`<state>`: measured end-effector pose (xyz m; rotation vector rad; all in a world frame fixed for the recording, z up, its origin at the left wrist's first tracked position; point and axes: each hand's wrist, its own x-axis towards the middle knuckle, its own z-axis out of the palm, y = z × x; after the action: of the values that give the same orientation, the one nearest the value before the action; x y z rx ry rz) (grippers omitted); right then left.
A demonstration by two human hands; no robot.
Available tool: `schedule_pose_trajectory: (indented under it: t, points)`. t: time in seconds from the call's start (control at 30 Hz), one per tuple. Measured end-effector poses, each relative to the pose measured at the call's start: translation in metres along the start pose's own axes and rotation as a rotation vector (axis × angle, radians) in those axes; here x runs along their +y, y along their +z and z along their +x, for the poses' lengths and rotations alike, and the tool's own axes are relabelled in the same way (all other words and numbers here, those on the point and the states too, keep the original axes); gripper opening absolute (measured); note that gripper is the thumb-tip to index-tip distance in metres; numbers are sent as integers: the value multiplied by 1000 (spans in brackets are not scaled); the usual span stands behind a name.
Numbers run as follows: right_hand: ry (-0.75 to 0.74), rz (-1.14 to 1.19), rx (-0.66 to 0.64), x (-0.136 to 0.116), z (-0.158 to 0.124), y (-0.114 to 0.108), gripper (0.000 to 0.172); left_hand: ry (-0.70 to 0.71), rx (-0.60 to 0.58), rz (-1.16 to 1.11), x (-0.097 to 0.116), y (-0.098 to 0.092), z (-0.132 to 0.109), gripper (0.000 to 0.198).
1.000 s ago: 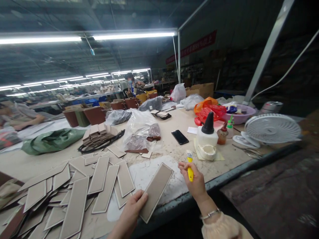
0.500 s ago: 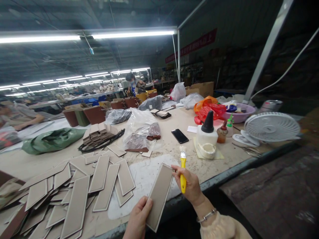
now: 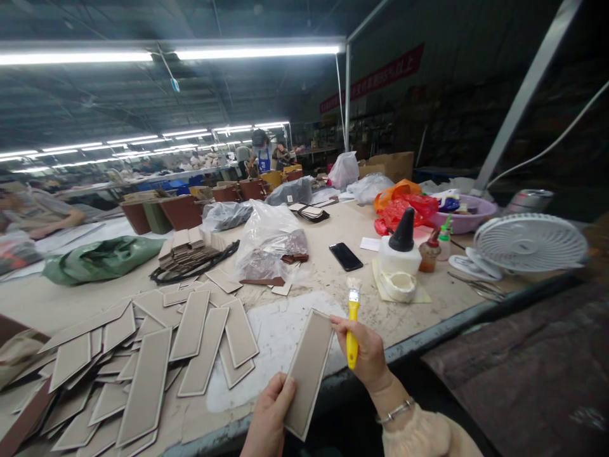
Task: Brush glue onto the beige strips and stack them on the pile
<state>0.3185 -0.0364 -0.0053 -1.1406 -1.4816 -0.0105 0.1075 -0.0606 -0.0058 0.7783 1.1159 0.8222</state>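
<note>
A long beige panel (image 3: 310,368) with a pale border is held at a slant over the table's front edge. My left hand (image 3: 272,409) grips its lower left side, thumb on top. At the panel's upper right corner, the fingertips of my right hand (image 3: 364,355) pinch the edge. That same hand also holds a yellow-handled brush (image 3: 353,333), bristles pointing up and away. Many similar panels (image 3: 145,387) lie in a loose overlapping heap at the left. Beyond the brush stands a white glue bottle (image 3: 399,257) with a black cone top.
Behind lie a black phone (image 3: 346,256), a clear plastic bag (image 3: 269,238), stacked pieces (image 3: 188,251) and a green bag (image 3: 102,259). A white fan (image 3: 530,241) and purple basin (image 3: 469,219) stand right. A person (image 3: 42,212) sits far left.
The camera view has shifted slightly. Both hands keep their hold on the panel, and the brush stays in my right hand; little else differs.
</note>
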Motion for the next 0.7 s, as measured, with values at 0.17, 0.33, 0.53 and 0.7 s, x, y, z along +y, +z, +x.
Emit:
schedule_pose_trajectory:
  t: [0.17,0.33,0.53,0.7]
  points:
    - [280,212,139,-7,3,4,11,35,11,3,-10,-5,5,52]
    - [289,201,112,-9,4,1,13,41,-8,12,-16,-9,7,51]
    - [308,199,46,-10,8,-3,18,54,-1,35,-16,-9,5,50]
    - [334,234,-6,-10,8,-2,18,58,6,55,-17,-6,3,50]
